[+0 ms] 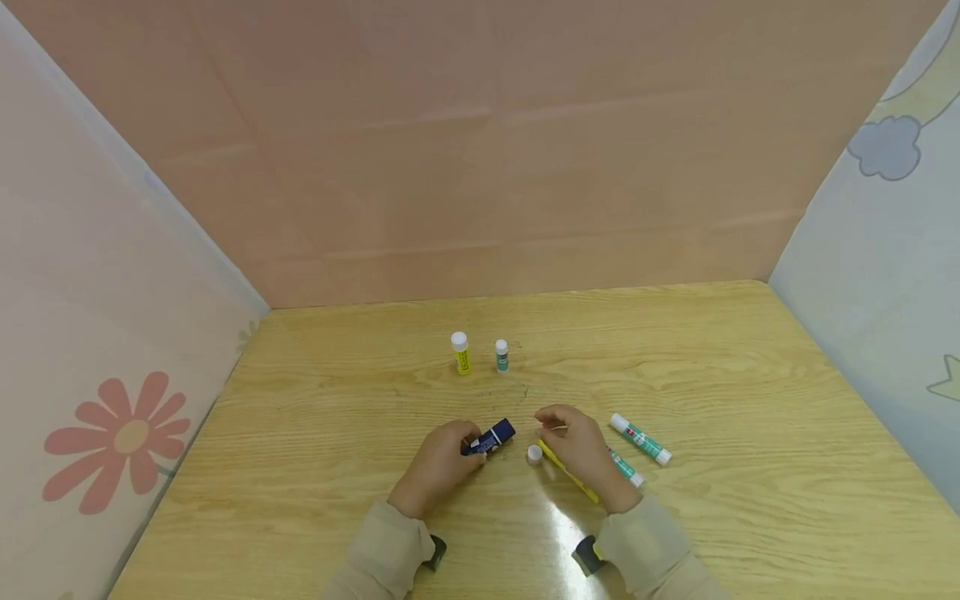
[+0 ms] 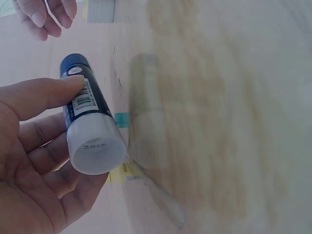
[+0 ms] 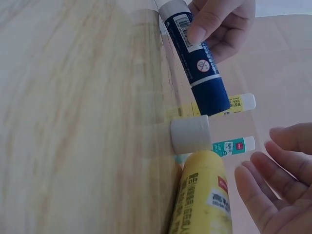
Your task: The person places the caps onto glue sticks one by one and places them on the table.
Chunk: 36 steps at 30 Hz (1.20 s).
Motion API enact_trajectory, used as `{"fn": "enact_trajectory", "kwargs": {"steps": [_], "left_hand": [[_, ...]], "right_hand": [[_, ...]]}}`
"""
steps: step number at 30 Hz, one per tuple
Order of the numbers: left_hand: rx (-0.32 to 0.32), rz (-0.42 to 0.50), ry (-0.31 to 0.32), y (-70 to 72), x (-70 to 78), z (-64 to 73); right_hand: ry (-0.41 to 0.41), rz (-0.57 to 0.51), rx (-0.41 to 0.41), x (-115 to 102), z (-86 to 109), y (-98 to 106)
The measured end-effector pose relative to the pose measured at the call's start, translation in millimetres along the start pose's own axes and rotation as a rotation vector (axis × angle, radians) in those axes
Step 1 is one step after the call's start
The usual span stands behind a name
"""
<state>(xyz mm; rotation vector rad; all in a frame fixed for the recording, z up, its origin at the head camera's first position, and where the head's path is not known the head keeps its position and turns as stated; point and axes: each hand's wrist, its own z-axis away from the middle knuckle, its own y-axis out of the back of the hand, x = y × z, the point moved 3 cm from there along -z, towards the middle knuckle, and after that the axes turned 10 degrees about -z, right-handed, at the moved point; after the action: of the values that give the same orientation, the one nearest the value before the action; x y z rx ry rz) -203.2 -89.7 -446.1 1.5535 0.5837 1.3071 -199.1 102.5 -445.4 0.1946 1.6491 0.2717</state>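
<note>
My left hand (image 1: 442, 462) grips a dark blue glue stick (image 1: 498, 435) by its barrel, the blue end tilted up and away. Its white base (image 2: 97, 148) faces the left wrist camera, and the thumb lies over the barcode. To the right, my right hand (image 1: 577, 446) is held with loosely bent fingers and nothing between them. Beneath that hand lies a yellow glue stick (image 3: 202, 200), partly covered in the head view. A white cap (image 1: 534, 455) sits by its far end; whether they touch I cannot tell.
Farther back stand a yellow glue stick (image 1: 461, 354) with a white cap and a small teal one (image 1: 502, 357). Right of my right hand lie two teal-and-white glue sticks, one whole (image 1: 641, 439) and one partly hidden (image 1: 627, 468). Fabric walls border the wooden table (image 1: 300, 433).
</note>
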Motion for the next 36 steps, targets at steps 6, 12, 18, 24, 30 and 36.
{"fn": "enact_trajectory", "kwargs": {"steps": [6, 12, 18, 24, 30, 36], "left_hand": [[-0.012, -0.005, -0.002, -1.7, -2.5, -1.4], [-0.014, -0.005, -0.002, -2.5, -4.1, -2.8], [-0.029, -0.008, 0.009, -2.0, -3.3, -2.5], [-0.038, -0.007, 0.017, -2.5, -2.7, -2.1], [-0.033, -0.010, 0.028, -1.4, -1.9, -1.9], [-0.055, 0.051, 0.062, 0.1, -3.9, 0.4]], "right_hand": [[-0.026, -0.011, -0.014, 2.2, -0.1, 2.4], [-0.004, -0.005, 0.003, 1.8, -0.3, 5.5], [0.060, 0.030, 0.010, -1.3, 0.1, 8.8], [0.121, 0.056, 0.044, -4.5, -0.2, 12.9], [0.204, 0.104, 0.093, -7.5, -1.0, 17.4], [0.184, 0.145, 0.116, -7.1, -2.6, 20.9]]}}
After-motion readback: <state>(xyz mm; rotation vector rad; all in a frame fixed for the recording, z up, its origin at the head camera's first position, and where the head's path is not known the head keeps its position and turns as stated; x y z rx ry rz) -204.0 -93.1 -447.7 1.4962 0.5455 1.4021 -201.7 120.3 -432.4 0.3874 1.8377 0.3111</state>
